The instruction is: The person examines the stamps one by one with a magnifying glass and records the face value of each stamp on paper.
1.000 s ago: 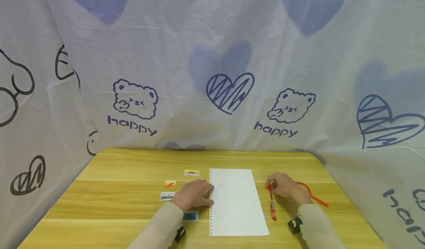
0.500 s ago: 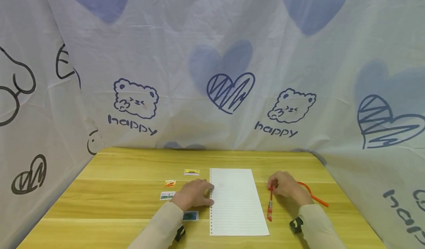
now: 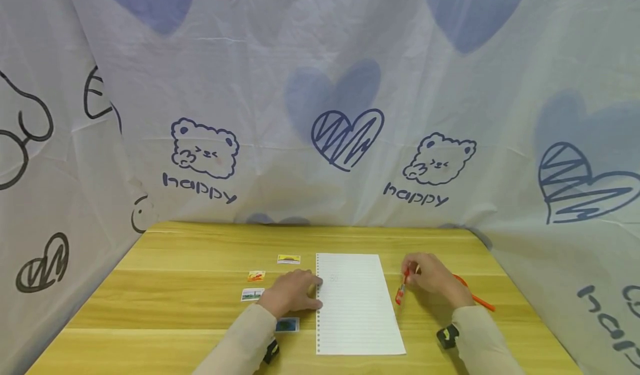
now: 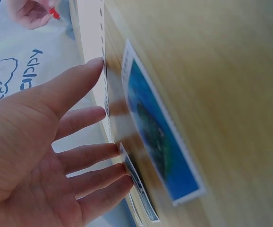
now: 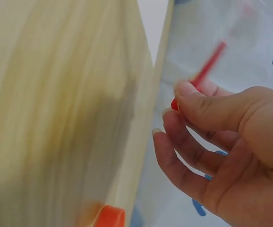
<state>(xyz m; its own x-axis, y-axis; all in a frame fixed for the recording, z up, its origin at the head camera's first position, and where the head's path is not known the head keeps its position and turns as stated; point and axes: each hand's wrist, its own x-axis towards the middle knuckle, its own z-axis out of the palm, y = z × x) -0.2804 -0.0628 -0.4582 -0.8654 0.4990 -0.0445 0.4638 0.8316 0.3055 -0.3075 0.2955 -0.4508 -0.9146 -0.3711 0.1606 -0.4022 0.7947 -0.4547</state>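
My left hand (image 3: 290, 294) lies at the left edge of a lined loose-leaf sheet (image 3: 355, 314), fingers spread, with thumb and a fingertip on its punched margin. In the left wrist view a blue picture stamp (image 4: 157, 135) lies beside the fingers, its edge perforated. Right of the sheet, my right hand (image 3: 432, 278) pinches a red pen (image 3: 400, 295) by one end between thumb and fingers. The pen slants toward the sheet's right edge, its far part blurred. In the right wrist view the red pen's shaft (image 5: 209, 64) sticks out past the thumb, with the other fingers loosely curled.
More stamps lie left of the sheet: a yellow one (image 3: 289, 259), a red-and-yellow one (image 3: 256, 276) and a green landscape one (image 3: 252, 294). An orange strap-like strip (image 3: 482, 301) lies behind the right wrist. A printed cloth (image 3: 280, 208) hangs behind the wooden table (image 3: 165, 308).
The pen's lower end has swung up and left, toward the sheet, in my right hand, which has shifted slightly. The left hand and the sheet have stayed in place.
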